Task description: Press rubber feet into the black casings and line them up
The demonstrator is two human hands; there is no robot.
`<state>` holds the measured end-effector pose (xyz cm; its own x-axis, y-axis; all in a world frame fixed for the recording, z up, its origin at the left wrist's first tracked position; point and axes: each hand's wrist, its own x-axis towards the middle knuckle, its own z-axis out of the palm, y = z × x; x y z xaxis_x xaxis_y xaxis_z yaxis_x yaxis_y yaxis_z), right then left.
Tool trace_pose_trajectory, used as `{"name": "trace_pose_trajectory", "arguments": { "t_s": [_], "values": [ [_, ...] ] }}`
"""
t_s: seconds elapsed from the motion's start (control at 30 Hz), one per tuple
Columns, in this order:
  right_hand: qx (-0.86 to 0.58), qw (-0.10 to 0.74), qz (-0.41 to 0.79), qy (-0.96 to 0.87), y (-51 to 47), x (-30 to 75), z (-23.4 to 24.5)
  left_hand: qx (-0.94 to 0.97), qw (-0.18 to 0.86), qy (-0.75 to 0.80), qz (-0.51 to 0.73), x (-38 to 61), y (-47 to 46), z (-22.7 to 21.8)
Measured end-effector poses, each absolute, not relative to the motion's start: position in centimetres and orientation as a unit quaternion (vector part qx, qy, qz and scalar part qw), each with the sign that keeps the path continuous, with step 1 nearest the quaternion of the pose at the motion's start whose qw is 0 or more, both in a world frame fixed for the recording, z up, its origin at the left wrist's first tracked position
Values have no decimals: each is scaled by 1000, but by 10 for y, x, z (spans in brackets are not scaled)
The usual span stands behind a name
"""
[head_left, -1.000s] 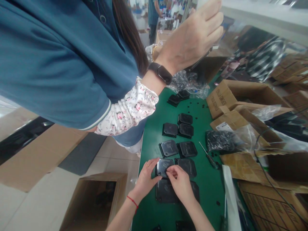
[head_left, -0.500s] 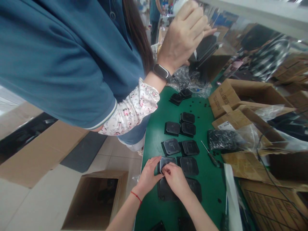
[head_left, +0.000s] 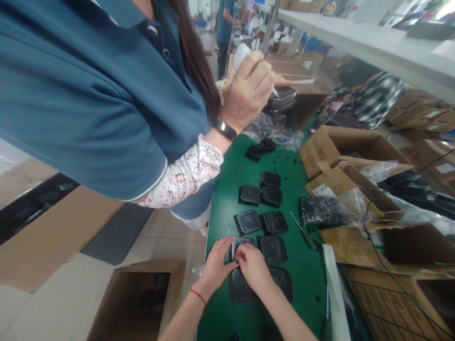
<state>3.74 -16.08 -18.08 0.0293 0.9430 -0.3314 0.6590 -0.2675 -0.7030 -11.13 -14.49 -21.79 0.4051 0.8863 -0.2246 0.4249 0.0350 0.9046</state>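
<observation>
My left hand (head_left: 215, 265) and my right hand (head_left: 253, 266) meet over a black square plastic cover (head_left: 241, 244) near the front of the green table (head_left: 302, 265). The left fingers grip its left edge. The right fingertips pinch at its lower edge. Two larger black covers (head_left: 245, 290) lie flat under my right hand. More black covers (head_left: 261, 222) lie in pairs in a row running away from me.
A co-worker in a blue shirt and floral sleeve stands at the left, a hand (head_left: 247, 90) raised over a stack of black parts (head_left: 282, 100). Open cardboard boxes (head_left: 341, 151) and plastic bags line the right. A screwdriver (head_left: 302, 233) lies on the table. An open box (head_left: 142, 298) sits on the floor.
My hands stayed on the same cover, the right fingers shifting left along its edge. The co-worker's raised hand dropped lower and closed over the far parts.
</observation>
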Motion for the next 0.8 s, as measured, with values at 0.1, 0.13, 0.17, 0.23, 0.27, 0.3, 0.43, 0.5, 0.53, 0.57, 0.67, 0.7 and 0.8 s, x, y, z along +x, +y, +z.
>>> {"name": "trace_pose_trajectory", "arguments": {
  "t_s": [0.1,0.13,0.17,0.23,0.27,0.3,0.43,0.5,0.53,0.57,0.67,0.7,0.8],
  "values": [
    [-699,227,417,-535,-168,39,-187,660,514,502,221,-111,-145,-219],
    [-699,230,410,-538,-170,39,-188,661,513,501,222,-111,-145,-219],
    [-700,229,395,-549,-171,38,-188,663,511,500,223,-112,-145,-219],
    [-701,222,366,-570,-172,35,-186,664,510,498,226,-112,-145,-218],
    [-702,216,360,-576,-170,34,-185,664,510,498,224,-112,-145,-217],
    [-700,209,360,-580,-168,33,-183,664,511,499,220,-111,-144,-217],
    [-702,164,372,-584,-155,32,-179,661,516,503,210,-110,-144,-213],
    [-711,151,377,-574,-150,33,-179,658,515,506,213,-109,-145,-213],
    [-716,149,380,-567,-149,34,-179,655,516,508,214,-109,-145,-213],
    [-719,149,384,-560,-148,34,-179,654,517,510,214,-109,-146,-213],
    [-712,173,395,-555,-153,37,-179,653,518,508,216,-110,-146,-215],
    [-705,185,395,-559,-155,38,-178,655,517,506,218,-110,-146,-215],
    [-689,185,378,-590,-159,40,-174,661,510,501,225,-110,-145,-215]
  ]
}}
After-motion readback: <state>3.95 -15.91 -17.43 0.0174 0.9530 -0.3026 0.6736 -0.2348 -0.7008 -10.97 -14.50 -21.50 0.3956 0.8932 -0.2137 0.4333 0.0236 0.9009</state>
